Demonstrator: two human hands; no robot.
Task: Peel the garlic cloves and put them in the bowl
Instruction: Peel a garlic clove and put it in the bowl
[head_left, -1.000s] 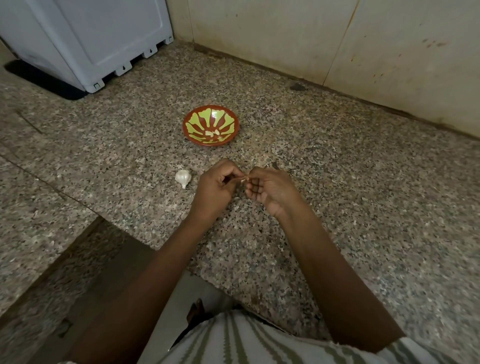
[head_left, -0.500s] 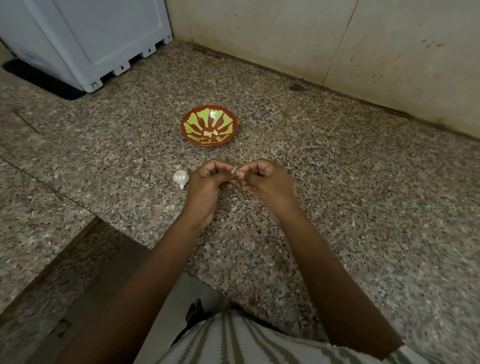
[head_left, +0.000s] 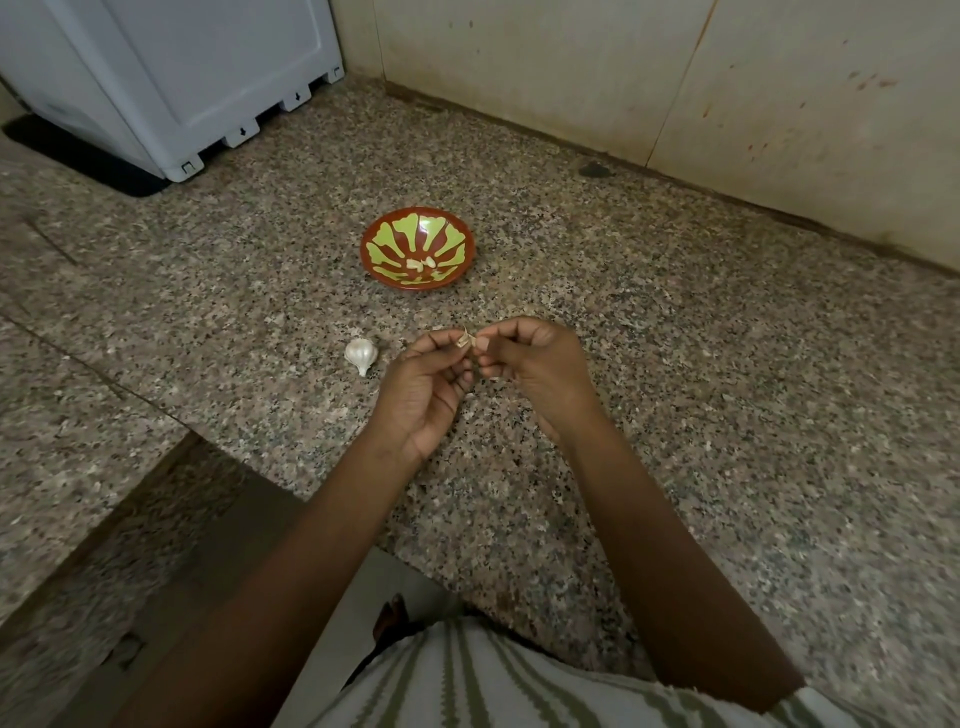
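A small garlic clove (head_left: 466, 340) with papery skin sticking up is pinched between my left hand (head_left: 428, 384) and my right hand (head_left: 535, 366), just above the counter. Both hands have their fingers curled round it, thumbs and fingertips meeting at the clove. A red bowl (head_left: 376, 260) with a green leaf pattern stands farther back on the counter and holds a few peeled cloves (head_left: 422, 264). A whole white garlic bulb (head_left: 360, 354) lies on the counter just left of my left hand.
The speckled granite counter (head_left: 701, 389) runs to a beige wall (head_left: 623, 78) at the back. A white appliance (head_left: 171, 73) stands at the back left. The counter's front edge drops to a lower ledge (head_left: 78, 467) at the left.
Both hands have turned and lifted slightly with the clove still between them. A strip of skin now sticks up from the clove.
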